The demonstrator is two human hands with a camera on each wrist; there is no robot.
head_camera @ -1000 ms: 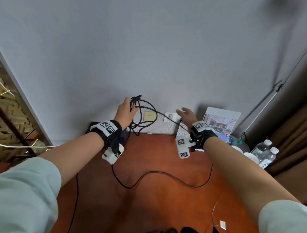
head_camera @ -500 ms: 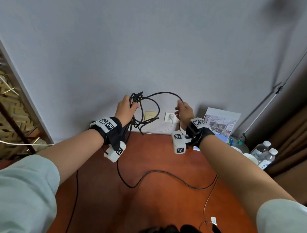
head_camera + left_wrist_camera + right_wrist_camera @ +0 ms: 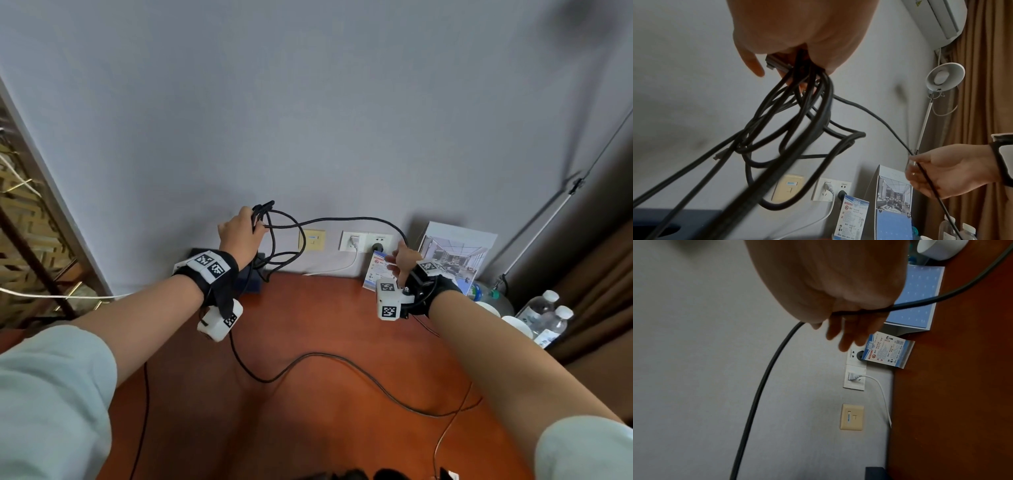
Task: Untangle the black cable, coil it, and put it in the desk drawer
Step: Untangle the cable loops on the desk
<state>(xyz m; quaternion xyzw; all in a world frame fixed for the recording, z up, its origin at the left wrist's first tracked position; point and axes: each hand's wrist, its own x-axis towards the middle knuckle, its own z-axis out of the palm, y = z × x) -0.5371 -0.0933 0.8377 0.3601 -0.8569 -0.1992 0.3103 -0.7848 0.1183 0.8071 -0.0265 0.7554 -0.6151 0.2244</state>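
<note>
The black cable [image 3: 356, 218] hangs as a tangle of loops from my left hand [image 3: 243, 229], raised near the wall. The fingers of that left hand [image 3: 789, 32] grip the gathered loops [image 3: 793, 121] and a plug end. One strand arcs right to my right hand [image 3: 402, 258], which pinches it low beside the wall sockets. In the right wrist view the right hand [image 3: 828, 280] holds the strand [image 3: 760, 381] between thumb and finger, the other fingers spread. More cable trails across the red-brown desk [image 3: 325, 428]. No drawer is in view.
On the wall sit a beige socket [image 3: 312, 238] and white sockets [image 3: 354, 240] with a white plug lead. A leaflet card [image 3: 378, 274], a picture stand [image 3: 455, 253], cups and water bottles [image 3: 548, 315] crowd the back right. A dark blue box [image 3: 251, 284] stands under my left hand.
My right hand has moved right and down along the strand, drawing a longer arc out of the bundle. My left hand stays raised with the loops.
</note>
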